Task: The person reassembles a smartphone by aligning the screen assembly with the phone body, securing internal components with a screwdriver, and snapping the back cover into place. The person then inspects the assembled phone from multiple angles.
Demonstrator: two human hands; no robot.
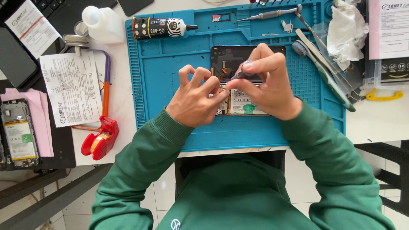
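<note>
At the centre of a blue work mat (162, 72), seen from the head camera, a person in a green sweatshirt bends over an opened phone (243, 81) lying face down with its back cover off. The left hand (196, 98) rests on the phone's left edge, fingers curled and spread, fingertips pressing on the exposed interior; it grips nothing. The right hand (266, 79) pinches a slim grey tool (239, 75) between thumb and forefinger, its tip down on the upper half of the phone, just above the battery (242, 104).

Bare mat lies open to the left of the hands and in a strip along the near edge. Room tightens on the right, where a toothbrush (324, 74) and tweezers (313, 47) slant just beside the right wrist. A glue tube (159, 27) lies along the mat's far edge, well apart from the phone. Off the mat's left edge sit a red tape dispenser (100, 138), a printed paper slip (72, 87) and a second opened phone (19, 134).
</note>
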